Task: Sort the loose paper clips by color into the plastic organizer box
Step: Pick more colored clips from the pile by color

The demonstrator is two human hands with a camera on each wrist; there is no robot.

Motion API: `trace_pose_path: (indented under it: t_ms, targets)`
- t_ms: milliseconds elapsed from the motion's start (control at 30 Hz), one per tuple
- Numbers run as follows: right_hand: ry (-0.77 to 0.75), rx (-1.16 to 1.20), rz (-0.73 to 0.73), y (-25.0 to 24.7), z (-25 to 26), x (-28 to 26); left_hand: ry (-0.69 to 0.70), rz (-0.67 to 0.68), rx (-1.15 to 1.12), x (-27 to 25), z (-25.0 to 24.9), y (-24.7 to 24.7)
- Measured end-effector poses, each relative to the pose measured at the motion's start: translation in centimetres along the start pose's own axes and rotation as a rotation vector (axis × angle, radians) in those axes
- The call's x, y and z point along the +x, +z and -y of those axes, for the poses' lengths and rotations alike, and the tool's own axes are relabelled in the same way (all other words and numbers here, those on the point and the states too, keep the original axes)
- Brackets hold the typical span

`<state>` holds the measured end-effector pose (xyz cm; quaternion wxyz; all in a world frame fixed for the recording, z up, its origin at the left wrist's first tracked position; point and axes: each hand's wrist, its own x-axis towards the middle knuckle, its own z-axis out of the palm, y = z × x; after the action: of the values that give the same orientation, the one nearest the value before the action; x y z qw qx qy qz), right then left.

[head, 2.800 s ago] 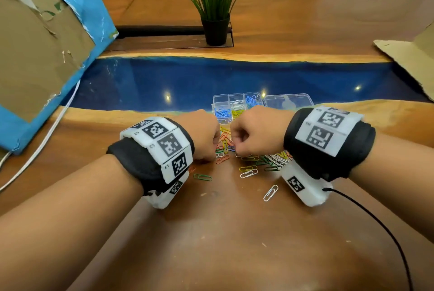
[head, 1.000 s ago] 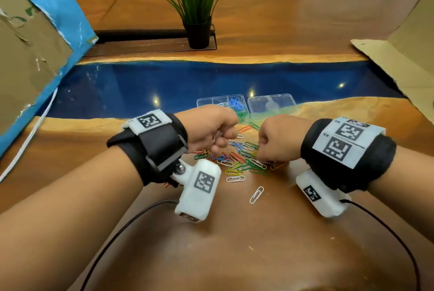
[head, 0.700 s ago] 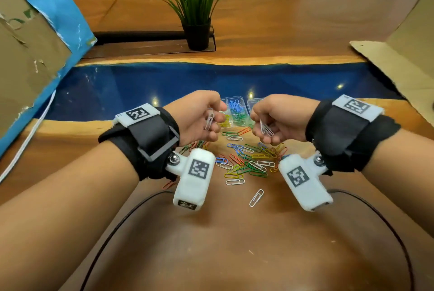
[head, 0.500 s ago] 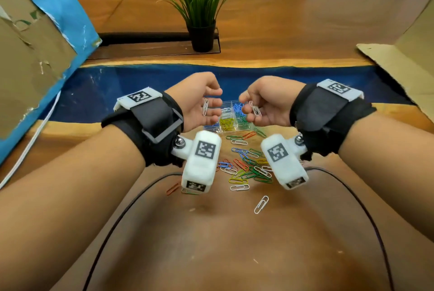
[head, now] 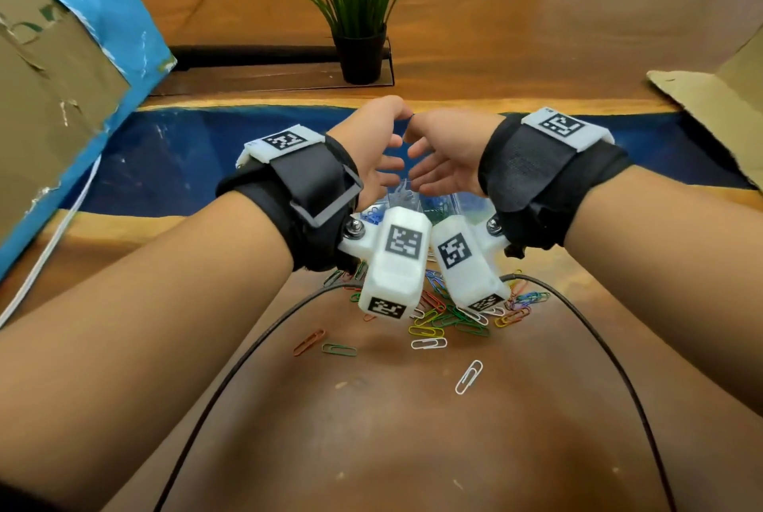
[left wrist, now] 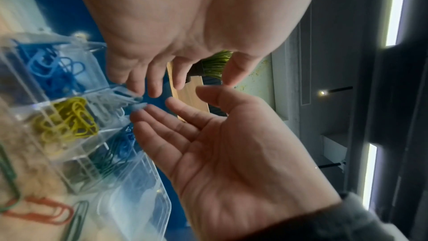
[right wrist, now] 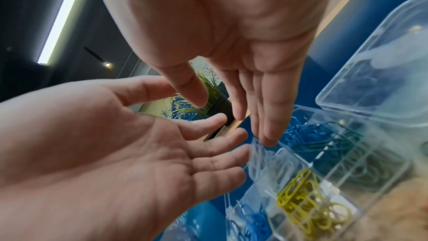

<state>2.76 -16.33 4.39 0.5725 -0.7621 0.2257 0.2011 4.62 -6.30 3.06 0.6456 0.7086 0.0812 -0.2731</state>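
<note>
Both hands, left hand [head: 377, 148] and right hand [head: 444, 158], spread empty, palms facing, above the organizer box's [right wrist: 329, 155] far rim.

Both hands came up off the loose clip pile [head: 450, 315] and moved toward 12 o'clock, over the organizer box [right wrist: 347, 162]. Left hand [head: 377, 152] and right hand [head: 444, 158] were each pinching a white clip (half a second back); now fingers are spread, palms facing, nothing held.
</note>
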Motion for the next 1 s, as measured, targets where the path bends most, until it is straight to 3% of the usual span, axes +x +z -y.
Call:
trace_pose_path:
  t_ms: [167,367,567,700,867,1000]
  targets:
    - [-0.024,-0.008,-0.011,-0.1,-0.5,-0.4,0.012,-0.007,0.052,-0.3,0.1,-0.4]
    - [-0.196,-0.199,-0.05,-1.3,-2.2,-1.4,0.175,-0.01,0.278,-1.6,0.9,-2.0]
    - [-0.338,-0.774,0.01,-0.1,-4.2,-3.5,0.203,0.097,0.921,-3.3,2.7,-3.9]
    - [-0.44,-1.066,-0.011,2.6,-4.5,-4.5,0.329,-0.064,1.39,-3.8,3.7,-4.4]
    - [-0.485,-1.291,-0.048,5.7,-4.1,-3.7,0.249,-0.115,1.448,-4.2,4.2,-5.1]
    - [-0.45,-1.315,-0.079,6.6,-4.2,-3.3,0.225,-0.102,1.43,-4.4,4.5,-5.6]
